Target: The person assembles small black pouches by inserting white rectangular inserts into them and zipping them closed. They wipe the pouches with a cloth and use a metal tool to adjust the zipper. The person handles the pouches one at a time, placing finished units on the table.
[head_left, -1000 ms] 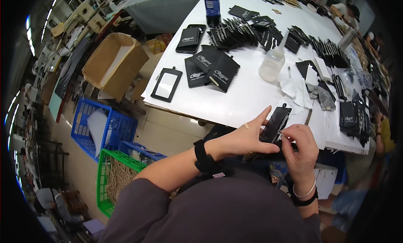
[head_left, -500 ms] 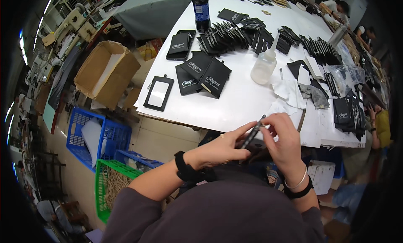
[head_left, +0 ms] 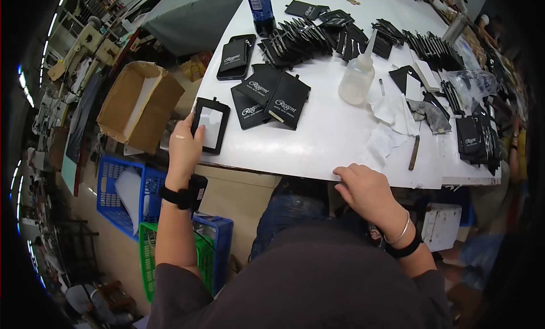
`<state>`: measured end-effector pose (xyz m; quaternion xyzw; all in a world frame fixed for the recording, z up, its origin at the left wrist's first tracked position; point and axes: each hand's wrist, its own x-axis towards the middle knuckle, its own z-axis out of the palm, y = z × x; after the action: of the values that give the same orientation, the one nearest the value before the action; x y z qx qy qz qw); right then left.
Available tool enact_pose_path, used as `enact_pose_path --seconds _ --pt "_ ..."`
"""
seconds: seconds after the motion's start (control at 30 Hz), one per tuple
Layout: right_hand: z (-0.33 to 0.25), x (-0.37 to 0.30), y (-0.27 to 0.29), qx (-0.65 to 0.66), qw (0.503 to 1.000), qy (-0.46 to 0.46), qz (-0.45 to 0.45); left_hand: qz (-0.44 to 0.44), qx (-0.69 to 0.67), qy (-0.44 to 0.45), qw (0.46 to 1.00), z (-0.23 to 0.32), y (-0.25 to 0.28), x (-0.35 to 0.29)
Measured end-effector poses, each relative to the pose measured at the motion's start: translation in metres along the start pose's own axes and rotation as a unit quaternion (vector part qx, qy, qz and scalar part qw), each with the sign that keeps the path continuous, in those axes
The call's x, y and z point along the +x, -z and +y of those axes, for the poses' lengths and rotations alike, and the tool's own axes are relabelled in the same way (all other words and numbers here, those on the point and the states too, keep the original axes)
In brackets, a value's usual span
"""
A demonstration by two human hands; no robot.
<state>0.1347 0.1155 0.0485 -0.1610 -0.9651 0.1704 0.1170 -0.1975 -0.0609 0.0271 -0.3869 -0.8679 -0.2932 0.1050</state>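
Note:
My left hand (head_left: 186, 144) is at the table's left edge, its thumb and fingers gripping the side of a black card holder with a pale window (head_left: 212, 128). A second holder may lie under it; I cannot tell. My right hand (head_left: 366, 191) is at the front edge of the table, thumb and forefinger apart, nothing visible between them. Three black card holders with silver print (head_left: 289, 101) lie overlapped on the table between and beyond my hands. Another small black holder (head_left: 234, 56) rests on a dark phone (head_left: 250, 42) farther back.
A squeeze bottle (head_left: 357, 82) and a dark drink bottle (head_left: 260, 12) stand on the white table (head_left: 301, 153). Rows of black holders (head_left: 298, 42) fill the back. Rags (head_left: 392, 116) and a thin metal tool (head_left: 414, 153) lie right. A cardboard box (head_left: 139, 107) and crates (head_left: 122, 190) stand left.
My hands have parted from the small dark item they held together at the table's front edge. My left hand has moved left to the windowed card holder; my right stays near the edge.

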Motion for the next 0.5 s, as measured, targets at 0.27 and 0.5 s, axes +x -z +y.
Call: enact_pose_path --seconds 0.27,0.5 --pt "0.003 0.006 -0.002 -0.004 1.000 -0.004 -0.003 -0.070 0.057 -0.079 0.993 0.121 -0.036 0.030" --pt "0.007 0.000 -0.003 0.013 0.999 -0.013 0.035 -0.175 -0.004 -0.023 0.984 0.144 -0.058 0.039"
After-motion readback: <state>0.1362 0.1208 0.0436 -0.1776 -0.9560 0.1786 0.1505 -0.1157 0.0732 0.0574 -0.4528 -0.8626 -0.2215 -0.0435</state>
